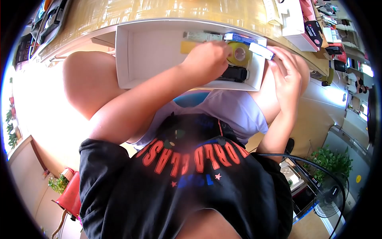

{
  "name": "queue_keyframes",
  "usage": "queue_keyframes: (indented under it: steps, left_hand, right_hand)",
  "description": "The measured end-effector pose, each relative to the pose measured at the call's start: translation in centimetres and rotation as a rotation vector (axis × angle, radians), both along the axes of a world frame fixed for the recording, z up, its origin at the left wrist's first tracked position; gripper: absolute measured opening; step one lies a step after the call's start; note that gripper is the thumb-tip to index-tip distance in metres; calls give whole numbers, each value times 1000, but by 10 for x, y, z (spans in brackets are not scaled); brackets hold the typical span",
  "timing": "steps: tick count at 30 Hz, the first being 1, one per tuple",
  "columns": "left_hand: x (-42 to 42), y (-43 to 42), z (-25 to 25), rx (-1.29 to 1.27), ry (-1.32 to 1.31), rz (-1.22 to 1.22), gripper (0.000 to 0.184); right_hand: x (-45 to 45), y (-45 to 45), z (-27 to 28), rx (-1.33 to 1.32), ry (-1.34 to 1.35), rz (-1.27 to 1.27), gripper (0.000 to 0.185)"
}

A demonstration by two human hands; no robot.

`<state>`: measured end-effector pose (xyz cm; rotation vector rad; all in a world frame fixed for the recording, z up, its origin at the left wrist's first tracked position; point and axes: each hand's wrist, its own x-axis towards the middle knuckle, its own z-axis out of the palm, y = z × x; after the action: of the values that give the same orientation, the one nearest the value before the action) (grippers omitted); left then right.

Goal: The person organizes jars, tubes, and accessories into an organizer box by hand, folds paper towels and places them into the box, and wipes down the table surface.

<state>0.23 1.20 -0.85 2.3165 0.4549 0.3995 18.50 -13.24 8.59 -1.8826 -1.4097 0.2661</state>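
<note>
A shallow white box rests across my lap against the table edge. Inside its right end my left hand is closed, knuckles up, beside a yellow-green roll of tape; what its fingers hold, if anything, is hidden. Between the fingertips of my right hand is a small white-and-blue carton, tilted over the box's right wall. Around my left hand in the box lie a blue-and-white carton, a clear packet, a yellow piece and a black object.
The table with a shiny covering runs along the top. At its right stand a white-and-pink box and a black package. A black cable crosses at lower right, near a plant and a fan.
</note>
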Motion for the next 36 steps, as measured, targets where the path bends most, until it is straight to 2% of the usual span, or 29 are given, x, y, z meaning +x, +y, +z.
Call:
queue_keyframes:
  steps: [2, 5, 8, 11, 17, 20, 24, 30, 33, 36]
  left_hand:
    - [3, 2, 8, 34, -226, 182, 31]
    - [8, 8, 7, 128, -270, 220, 36]
    - [8, 8, -5, 135, -163, 166, 40]
    - [12, 8, -9, 176, -291, 156, 42]
    - [12, 8, -9, -18, -336, 84, 40]
    - [10, 8, -5, -77, -270, 41, 37]
    - [11, 6, -11, -90, -234, 42, 34]
    - [12, 3, -11, -80, -294, 64, 35]
    - [12, 4, -11, -77, -281, 60, 36]
    - [12, 2, -11, -76, -277, 65, 37]
  right_hand:
    - [4, 4, 3, 32, -211, -14, 31]
    - [9, 9, -15, 82, -106, 2, 30]
    - [2, 16, -16, 47, -32, -72, 29]
    - [8, 18, -23, 118, -122, -63, 29]
    - [4, 23, -35, 240, -142, -30, 28]
    - [-2, 30, -42, 241, -125, 11, 29]
    - [-2, 36, -44, 215, -316, 15, 31]
    - [-8, 38, -41, 108, -458, -16, 28]
    - [-9, 38, -40, 87, -430, -20, 27]
    - [-2, 38, -43, 68, -135, -10, 28]
